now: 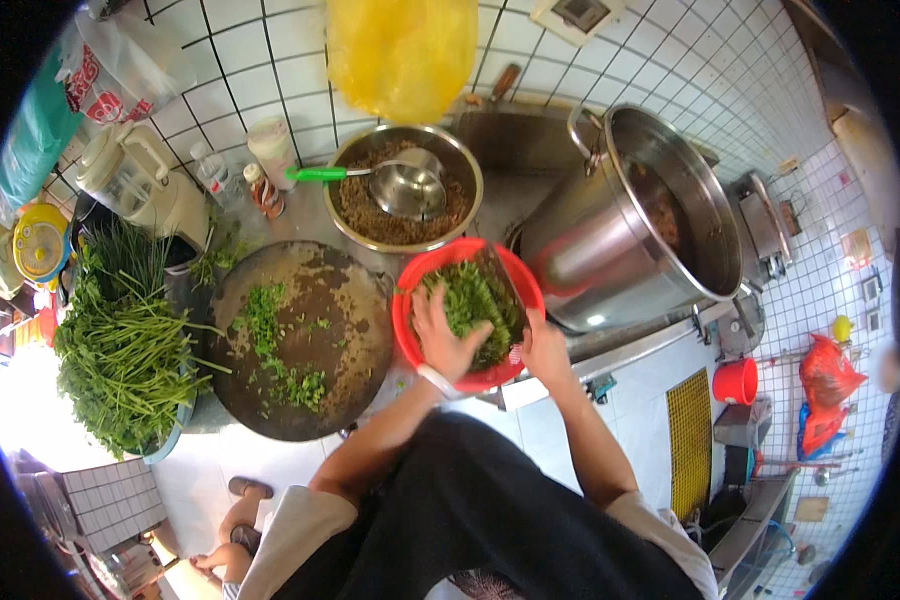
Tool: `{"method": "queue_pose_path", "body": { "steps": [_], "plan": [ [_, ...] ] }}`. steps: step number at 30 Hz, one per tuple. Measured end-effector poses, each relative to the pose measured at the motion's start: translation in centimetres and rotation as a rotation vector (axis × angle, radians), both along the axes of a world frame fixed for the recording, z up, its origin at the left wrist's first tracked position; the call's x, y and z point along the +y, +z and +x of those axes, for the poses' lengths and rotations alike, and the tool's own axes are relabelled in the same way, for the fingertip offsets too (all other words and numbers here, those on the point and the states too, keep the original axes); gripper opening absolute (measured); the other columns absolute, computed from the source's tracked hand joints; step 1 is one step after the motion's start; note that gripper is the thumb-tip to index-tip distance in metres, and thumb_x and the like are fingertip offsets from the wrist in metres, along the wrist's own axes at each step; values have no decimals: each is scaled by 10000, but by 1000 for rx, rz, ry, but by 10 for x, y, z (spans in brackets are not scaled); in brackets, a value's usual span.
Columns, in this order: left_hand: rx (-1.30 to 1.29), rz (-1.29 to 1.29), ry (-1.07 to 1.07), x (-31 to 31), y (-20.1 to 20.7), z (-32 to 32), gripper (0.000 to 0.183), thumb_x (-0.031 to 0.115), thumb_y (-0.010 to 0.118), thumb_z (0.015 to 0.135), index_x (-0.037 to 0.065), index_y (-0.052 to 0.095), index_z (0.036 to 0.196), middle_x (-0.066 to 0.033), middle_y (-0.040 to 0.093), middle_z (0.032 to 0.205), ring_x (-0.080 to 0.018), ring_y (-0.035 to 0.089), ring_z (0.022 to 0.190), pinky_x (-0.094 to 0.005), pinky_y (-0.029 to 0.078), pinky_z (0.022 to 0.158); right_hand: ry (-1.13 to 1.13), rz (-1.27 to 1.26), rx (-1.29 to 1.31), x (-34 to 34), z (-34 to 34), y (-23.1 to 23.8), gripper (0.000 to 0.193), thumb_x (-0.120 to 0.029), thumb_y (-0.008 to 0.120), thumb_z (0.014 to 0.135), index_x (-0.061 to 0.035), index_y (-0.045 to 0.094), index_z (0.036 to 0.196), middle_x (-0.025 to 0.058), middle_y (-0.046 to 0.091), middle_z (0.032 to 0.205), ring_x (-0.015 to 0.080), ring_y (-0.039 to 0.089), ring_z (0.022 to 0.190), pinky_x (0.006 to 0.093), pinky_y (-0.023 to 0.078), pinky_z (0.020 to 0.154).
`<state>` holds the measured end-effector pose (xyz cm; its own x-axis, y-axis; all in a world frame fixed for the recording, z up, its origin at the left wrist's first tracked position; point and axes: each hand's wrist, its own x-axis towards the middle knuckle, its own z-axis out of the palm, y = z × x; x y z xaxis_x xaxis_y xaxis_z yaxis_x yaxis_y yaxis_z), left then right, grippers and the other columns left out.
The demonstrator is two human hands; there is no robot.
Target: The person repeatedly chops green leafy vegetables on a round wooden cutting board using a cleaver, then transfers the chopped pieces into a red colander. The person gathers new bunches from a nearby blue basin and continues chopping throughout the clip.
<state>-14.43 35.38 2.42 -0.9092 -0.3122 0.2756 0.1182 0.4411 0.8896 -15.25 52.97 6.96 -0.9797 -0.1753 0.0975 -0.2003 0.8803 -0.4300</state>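
Observation:
A red plastic basin (pixel 407 330) holds chopped green herbs (pixel 466 300). My left hand (pixel 444 335) is inside it with the fingers spread, resting against the herbs. At the basin's right side my right hand (pixel 544 350) is closed around the handle of what looks like a broad kitchen knife (pixel 504 275). Its dark blade slants into the basin beside the herbs, and the grip is mostly covered by my fingers. To the left lies a round, worn chopping board (pixel 355 375) with scattered bits of chopped green (pixel 300 388).
Behind the basin stands a steel bowl (pixel 342 225) of brown minced food with a green-handled ladle (pixel 410 185). A large steel pot (pixel 580 250) is at right. Leafy bunches (pixel 125 360), a blender (pixel 130 170) and bottles (pixel 265 192) sit left. Another person's legs (pixel 238 520) show lower left.

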Motion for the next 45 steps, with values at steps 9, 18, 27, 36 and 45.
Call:
{"method": "queue_pose_path", "body": {
  "steps": [9, 18, 27, 36, 45],
  "plan": [
    [59, 377, 455, -152, -28, 65, 285, 99, 563, 883, -20, 518, 1138, -114, 539, 1111, -208, 494, 1008, -309, 385, 906, 582, -229, 35, -175, -51, -2, 323, -25, 531, 818, -22, 458, 1133, 231, 602, 723, 411, 604, 700, 486, 485, 618],
    [-33, 214, 617, -272, -97, 165, 323, 128, 592, 861, -9, 507, 1141, -178, 545, 1164, -307, 525, 1042, -363, 400, 917, 1035, 164, 127, -342, -67, -64, 400, -25, 553, 746, -54, 469, 1136, 154, 612, 893, 349, 638, 707, 439, 519, 587],
    [-154, -188, 308, -327, -92, 139, 503, 198, 552, 878, -19, 395, 1304, -273, 374, 1355, -441, 345, 1256, -446, 294, 1050, 829, 43, -126, -271, 27, -33, 401, -53, 573, 778, -93, 513, 1173, 128, 612, 964, 367, 632, 768, 442, 514, 644],
    [-270, -433, -108, -290, -85, 104, 685, 371, 591, 852, -30, 331, 1343, -254, 304, 1408, -434, 182, 1355, -493, 147, 1122, -245, -1043, -756, -186, 141, -130, 312, -12, 489, 911, -50, 404, 1208, 44, 555, 844, 120, 501, 498, 268, 417, 431],
    [-107, -175, 126, -265, -81, 102, 533, 239, 608, 842, 17, 445, 1299, -243, 356, 1382, -434, 301, 1297, -489, 257, 1074, 65, -813, -649, -302, 139, -110, 226, -36, 528, 888, -24, 466, 1105, 68, 535, 637, 126, 549, 482, 284, 426, 412]
  ]
}}
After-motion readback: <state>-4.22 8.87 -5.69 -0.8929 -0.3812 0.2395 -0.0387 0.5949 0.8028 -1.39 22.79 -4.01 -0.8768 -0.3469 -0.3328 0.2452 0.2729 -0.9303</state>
